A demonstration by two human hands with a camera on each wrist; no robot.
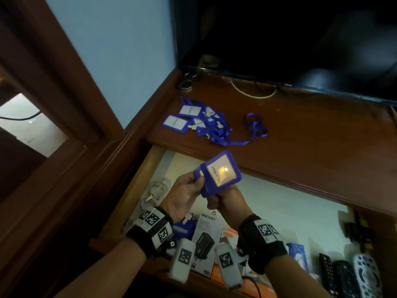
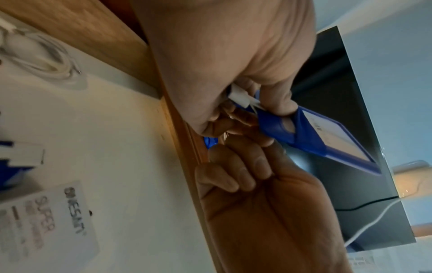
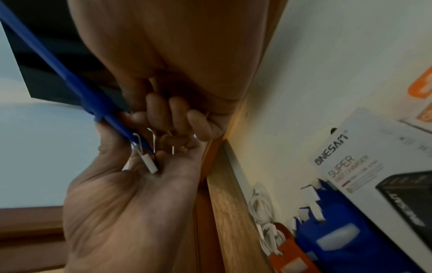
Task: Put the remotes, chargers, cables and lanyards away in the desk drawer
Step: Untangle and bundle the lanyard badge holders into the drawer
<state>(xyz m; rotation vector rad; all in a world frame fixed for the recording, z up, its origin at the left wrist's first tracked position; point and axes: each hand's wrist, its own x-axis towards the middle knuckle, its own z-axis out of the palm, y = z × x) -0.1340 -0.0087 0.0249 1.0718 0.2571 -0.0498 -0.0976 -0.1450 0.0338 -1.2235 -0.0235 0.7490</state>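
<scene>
Both hands hold one blue lanyard badge holder (image 1: 219, 173) above the open drawer (image 1: 137, 183). My left hand (image 1: 198, 181) pinches its top end, thumb on the slot beside the white clip (image 2: 240, 96). My right hand (image 1: 214, 201) sits under its lower edge with fingers (image 3: 168, 114) curled; what they enclose is hidden. More blue lanyards (image 1: 202, 122) with badge holders lie in a tangle on the desk top. Inside the drawer are a coiled white cable (image 1: 158, 189), a charger box (image 1: 207, 231) and remotes (image 1: 348, 274) at the right.
A dark TV screen (image 1: 290, 35) stands at the back of the desk (image 1: 311, 136), with a white cable (image 1: 253, 94) under it. A wooden frame (image 1: 64, 87) rises at the left. The drawer's white bottom (image 1: 279, 203) shows bare at the middle right.
</scene>
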